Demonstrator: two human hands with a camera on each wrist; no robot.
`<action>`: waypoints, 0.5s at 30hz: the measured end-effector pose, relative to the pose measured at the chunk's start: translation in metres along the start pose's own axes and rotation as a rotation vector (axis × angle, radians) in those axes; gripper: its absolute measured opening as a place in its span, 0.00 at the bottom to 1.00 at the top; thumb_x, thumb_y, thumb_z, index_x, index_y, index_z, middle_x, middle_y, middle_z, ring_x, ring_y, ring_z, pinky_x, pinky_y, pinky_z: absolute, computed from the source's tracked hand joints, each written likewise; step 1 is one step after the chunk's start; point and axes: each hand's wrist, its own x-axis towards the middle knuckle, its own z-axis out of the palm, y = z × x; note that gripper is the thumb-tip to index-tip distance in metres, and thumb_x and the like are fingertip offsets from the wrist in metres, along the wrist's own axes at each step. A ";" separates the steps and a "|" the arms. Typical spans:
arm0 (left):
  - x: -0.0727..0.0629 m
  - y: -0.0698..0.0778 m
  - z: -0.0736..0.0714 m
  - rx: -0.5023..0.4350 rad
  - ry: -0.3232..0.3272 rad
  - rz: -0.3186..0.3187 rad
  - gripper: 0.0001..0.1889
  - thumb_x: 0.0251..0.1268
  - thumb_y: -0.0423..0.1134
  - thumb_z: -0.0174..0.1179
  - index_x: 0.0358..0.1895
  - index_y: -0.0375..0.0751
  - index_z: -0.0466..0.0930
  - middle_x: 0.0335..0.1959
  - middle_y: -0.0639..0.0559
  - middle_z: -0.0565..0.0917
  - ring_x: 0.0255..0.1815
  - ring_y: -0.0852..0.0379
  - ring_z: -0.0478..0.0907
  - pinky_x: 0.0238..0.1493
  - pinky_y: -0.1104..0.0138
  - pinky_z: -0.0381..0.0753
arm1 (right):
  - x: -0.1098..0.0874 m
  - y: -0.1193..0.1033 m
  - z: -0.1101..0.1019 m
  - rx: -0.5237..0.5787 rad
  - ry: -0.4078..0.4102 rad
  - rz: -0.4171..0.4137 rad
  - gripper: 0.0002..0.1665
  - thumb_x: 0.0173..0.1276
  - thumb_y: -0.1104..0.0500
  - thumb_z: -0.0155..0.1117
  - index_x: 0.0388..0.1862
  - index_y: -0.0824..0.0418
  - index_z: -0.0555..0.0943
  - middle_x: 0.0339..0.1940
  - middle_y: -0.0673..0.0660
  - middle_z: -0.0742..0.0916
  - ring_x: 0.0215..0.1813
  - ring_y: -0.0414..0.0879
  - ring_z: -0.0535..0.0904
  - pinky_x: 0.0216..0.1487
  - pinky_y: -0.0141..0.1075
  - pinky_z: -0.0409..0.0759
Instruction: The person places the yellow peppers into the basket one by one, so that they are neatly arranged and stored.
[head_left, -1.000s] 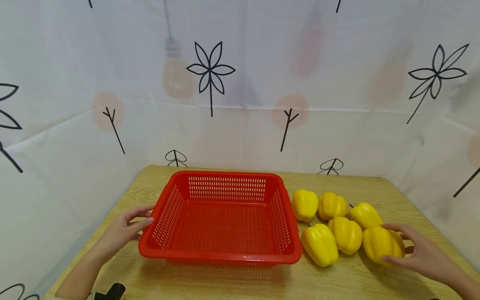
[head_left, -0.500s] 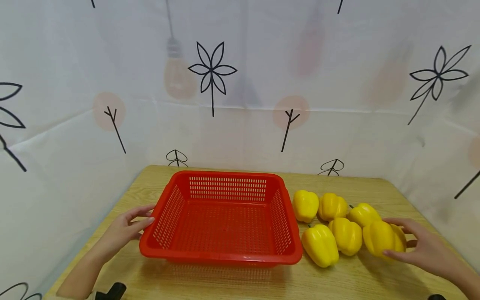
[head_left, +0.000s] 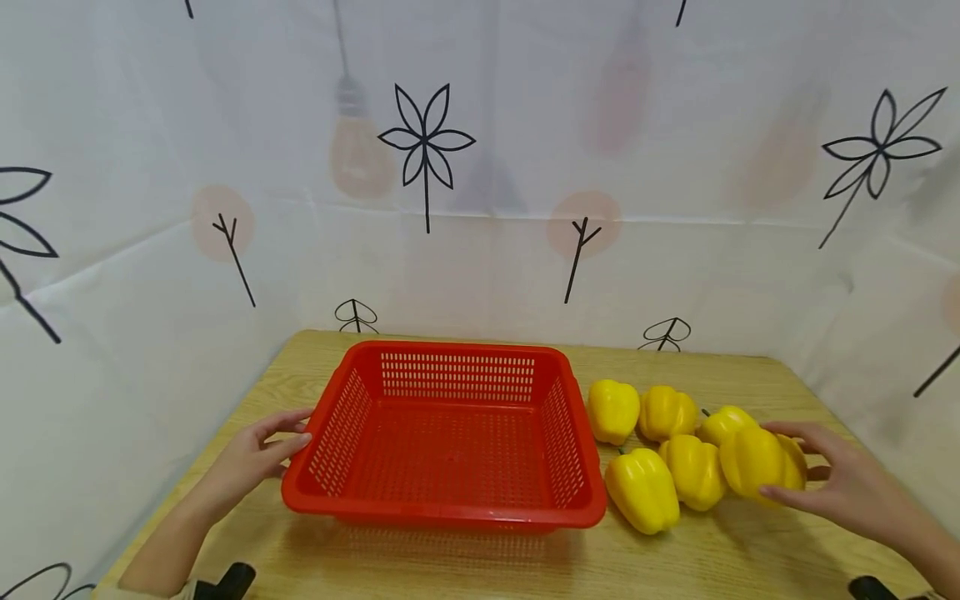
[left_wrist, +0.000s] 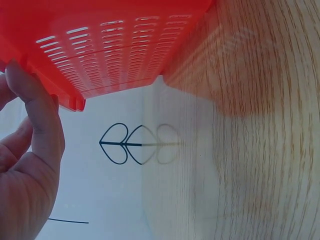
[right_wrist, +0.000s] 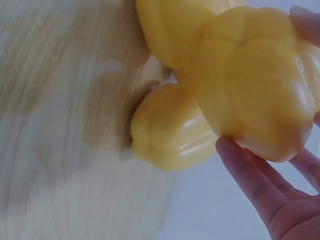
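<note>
A red plastic basket [head_left: 442, 514] with slotted walls stands on the wooden table, nothing inside it. At its left rim my left hand [head_left: 243, 458] grips the edge with thumb and fingers, seen also in the left wrist view beside the basket's slotted side [left_wrist: 115, 45]. My right hand [head_left: 843, 487] holds a yellow bell pepper [head_left: 752, 463] between thumb and fingers at the right. In the right wrist view the held pepper [right_wrist: 255, 95] is lifted off the table, fingertips on its sides. Behind it, another yellow pepper [head_left: 726, 423] is partly hidden.
Several more yellow bell peppers lie close together right of the basket, the nearest pepper [head_left: 642, 490] just beside its right wall. The wooden table [head_left: 420, 575] ends at a white printed cloth [head_left: 480, 275] at the back and sides.
My right hand has raised the pepper and moved it slightly left, so it overlaps the pepper behind it more. The left hand keeps its place on the basket rim.
</note>
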 end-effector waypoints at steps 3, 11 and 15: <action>0.000 0.000 0.000 0.000 -0.001 -0.001 0.31 0.66 0.44 0.57 0.67 0.33 0.61 0.56 0.33 0.67 0.41 0.51 0.80 0.36 0.57 0.82 | 0.002 -0.004 0.000 0.004 0.008 0.005 0.42 0.38 0.63 0.81 0.54 0.67 0.73 0.50 0.26 0.67 0.42 0.22 0.64 0.25 0.28 0.78; -0.001 -0.001 0.001 0.001 0.004 0.005 0.31 0.66 0.43 0.57 0.67 0.33 0.61 0.57 0.33 0.67 0.41 0.51 0.80 0.36 0.57 0.82 | 0.012 -0.011 0.001 0.016 0.005 0.006 0.42 0.39 0.63 0.81 0.56 0.66 0.73 0.51 0.27 0.66 0.43 0.21 0.64 0.27 0.27 0.78; -0.001 -0.001 0.002 -0.002 0.006 0.003 0.31 0.66 0.43 0.57 0.67 0.33 0.61 0.57 0.33 0.67 0.42 0.51 0.80 0.36 0.57 0.82 | 0.019 -0.017 0.001 0.040 0.008 -0.014 0.42 0.40 0.64 0.81 0.56 0.67 0.73 0.52 0.28 0.67 0.44 0.21 0.65 0.29 0.25 0.77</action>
